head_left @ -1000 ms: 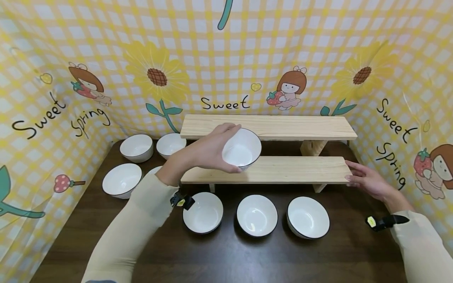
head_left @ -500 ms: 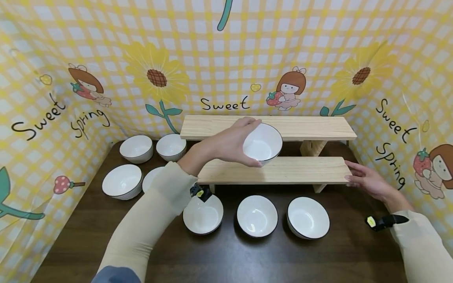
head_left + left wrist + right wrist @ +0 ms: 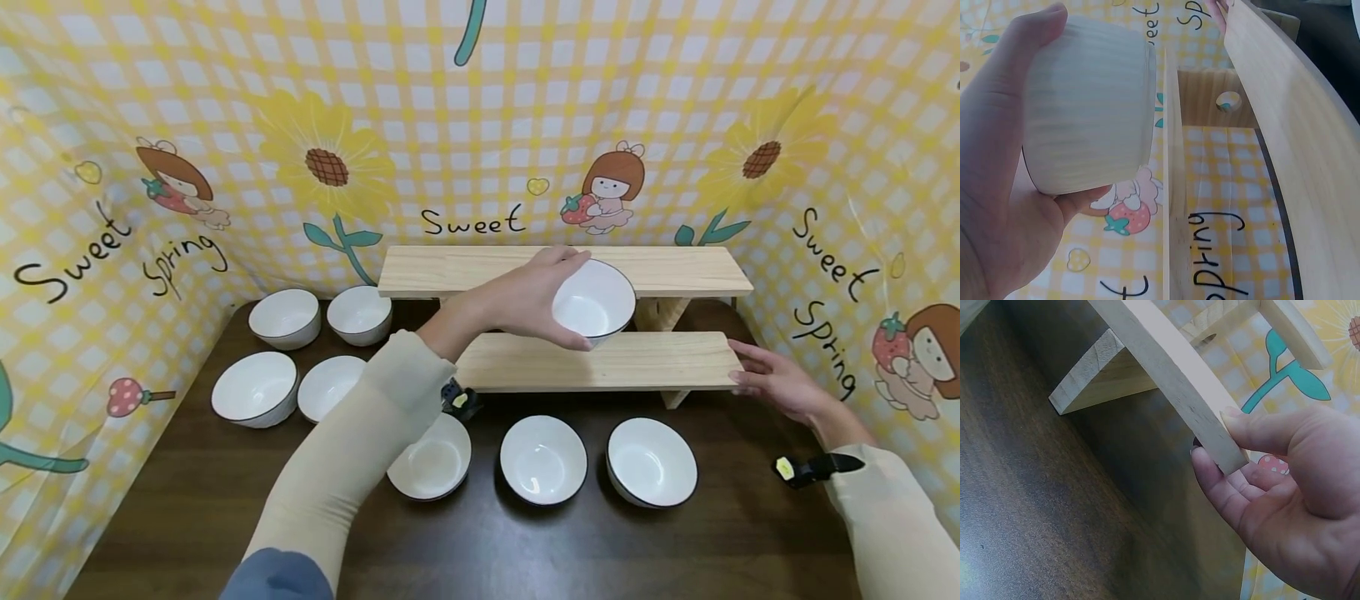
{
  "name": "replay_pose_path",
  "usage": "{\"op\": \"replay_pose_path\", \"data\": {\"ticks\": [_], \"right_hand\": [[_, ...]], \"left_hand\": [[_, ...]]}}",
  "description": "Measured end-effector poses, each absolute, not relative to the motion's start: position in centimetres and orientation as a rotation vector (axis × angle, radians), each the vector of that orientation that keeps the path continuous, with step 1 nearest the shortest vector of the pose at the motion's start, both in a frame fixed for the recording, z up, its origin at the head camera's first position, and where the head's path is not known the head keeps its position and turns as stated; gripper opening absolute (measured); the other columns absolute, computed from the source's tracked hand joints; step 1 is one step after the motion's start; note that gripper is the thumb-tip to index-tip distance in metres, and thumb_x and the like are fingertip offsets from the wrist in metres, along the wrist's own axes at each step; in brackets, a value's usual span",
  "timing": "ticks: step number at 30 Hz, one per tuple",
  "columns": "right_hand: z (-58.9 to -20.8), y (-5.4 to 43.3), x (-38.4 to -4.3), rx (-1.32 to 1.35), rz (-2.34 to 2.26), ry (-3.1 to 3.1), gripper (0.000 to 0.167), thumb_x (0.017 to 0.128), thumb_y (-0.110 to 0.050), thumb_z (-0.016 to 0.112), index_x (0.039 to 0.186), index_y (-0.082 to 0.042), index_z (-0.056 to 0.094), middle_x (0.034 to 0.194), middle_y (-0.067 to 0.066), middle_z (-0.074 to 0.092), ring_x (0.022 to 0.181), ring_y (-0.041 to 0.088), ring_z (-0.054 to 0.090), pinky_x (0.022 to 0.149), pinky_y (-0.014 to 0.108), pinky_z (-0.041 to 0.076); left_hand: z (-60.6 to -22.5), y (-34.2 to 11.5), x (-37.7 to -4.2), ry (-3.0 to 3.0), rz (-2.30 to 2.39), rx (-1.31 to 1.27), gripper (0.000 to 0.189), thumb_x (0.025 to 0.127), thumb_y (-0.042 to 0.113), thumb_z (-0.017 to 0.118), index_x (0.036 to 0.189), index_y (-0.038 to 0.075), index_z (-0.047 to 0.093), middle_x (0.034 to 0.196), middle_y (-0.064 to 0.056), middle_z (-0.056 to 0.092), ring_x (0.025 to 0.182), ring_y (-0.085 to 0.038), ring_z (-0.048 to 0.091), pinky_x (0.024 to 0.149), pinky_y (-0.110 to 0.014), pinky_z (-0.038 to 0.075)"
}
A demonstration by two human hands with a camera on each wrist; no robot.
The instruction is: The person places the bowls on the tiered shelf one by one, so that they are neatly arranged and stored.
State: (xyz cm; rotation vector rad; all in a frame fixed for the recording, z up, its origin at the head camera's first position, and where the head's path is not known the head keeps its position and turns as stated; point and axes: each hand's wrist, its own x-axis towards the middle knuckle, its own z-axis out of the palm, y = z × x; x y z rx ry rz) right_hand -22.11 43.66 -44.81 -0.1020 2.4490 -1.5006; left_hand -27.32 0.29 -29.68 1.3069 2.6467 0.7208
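Observation:
A white bowl [image 3: 596, 302] with a dark rim is gripped in my left hand [image 3: 534, 298], thumb on the near side and fingers at the back. It hangs above the lower board of a two-tier wooden shelf [image 3: 600, 362], in front of the upper board [image 3: 675, 271]. In the left wrist view the bowl [image 3: 1091, 106] is seen from its ribbed outside, tilted in the hand. My right hand [image 3: 783, 385] pinches the right end of the lower board; the right wrist view shows thumb on top and fingers beneath the board [image 3: 1191, 387].
Three white bowls stand in a row before the shelf: left [image 3: 431, 462], middle [image 3: 543, 460] and right [image 3: 652, 462]. Several more, such as one white bowl [image 3: 257, 387], stand on the dark table [image 3: 570, 550] at the left. Checked cloth [image 3: 465, 125] hangs behind and at both sides.
My left hand has carried the bowl to the right along the shelf, slightly higher than at first. The right hand has stayed at the board's end.

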Motion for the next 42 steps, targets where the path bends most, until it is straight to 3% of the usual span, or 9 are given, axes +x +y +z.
{"op": "replay_pose_path", "data": {"ticks": [9,19,30,37,42], "right_hand": [[-44.7,43.7,-22.3,-0.11,-1.489,2.446,0.073,0.103,-0.006,0.058,0.157,0.012,0.011,0.138,0.043,0.042,0.095,0.001,0.062,0.08,0.028,0.057],[-44.5,44.0,-22.3,-0.102,-1.475,2.447,0.073,0.104,-0.006,0.057,0.157,0.012,0.01,0.141,0.047,0.036,0.094,0.0,0.062,0.08,0.028,0.056],[-44.4,44.0,-22.4,-0.089,-1.475,2.439,0.074,0.103,-0.008,0.058,0.157,0.011,0.012,0.138,0.045,0.04,0.094,0.003,0.063,0.081,0.029,0.057],[-44.3,43.8,-22.4,-0.091,-1.485,2.442,0.073,0.103,-0.007,0.059,0.157,0.012,0.013,0.135,0.04,0.045,0.094,0.003,0.063,0.08,0.03,0.057],[-44.4,43.7,-22.5,-0.07,-1.481,2.428,0.073,0.104,-0.007,0.058,0.158,0.009,0.012,0.136,0.041,0.044,0.094,0.003,0.063,0.081,0.03,0.057]], "left_hand": [[-29.4,3.2,-28.3,2.647,0.621,1.292,0.122,0.075,0.062,0.081,0.163,0.007,0.018,0.161,-0.009,0.026,0.141,-0.018,0.029,0.111,-0.027,0.034],[-29.9,5.7,-29.9,2.659,0.648,1.255,0.118,0.077,0.062,0.079,0.163,0.009,0.02,0.164,-0.011,0.023,0.147,-0.022,0.024,0.114,-0.03,0.033],[-30.5,8.4,-32.1,2.726,0.653,1.183,0.114,0.076,0.067,0.077,0.161,0.011,0.025,0.154,-0.007,0.035,0.133,-0.017,0.038,0.104,-0.026,0.038],[-30.7,9.5,-33.2,2.779,0.737,1.076,0.122,0.076,0.066,0.078,0.164,0.011,0.015,0.168,-0.007,0.019,0.149,-0.02,0.024,0.116,-0.031,0.03],[-31.0,9.8,-33.7,2.793,0.767,1.03,0.127,0.074,0.067,0.079,0.165,0.012,0.01,0.168,-0.007,0.018,0.15,-0.018,0.023,0.116,-0.03,0.03]]}}
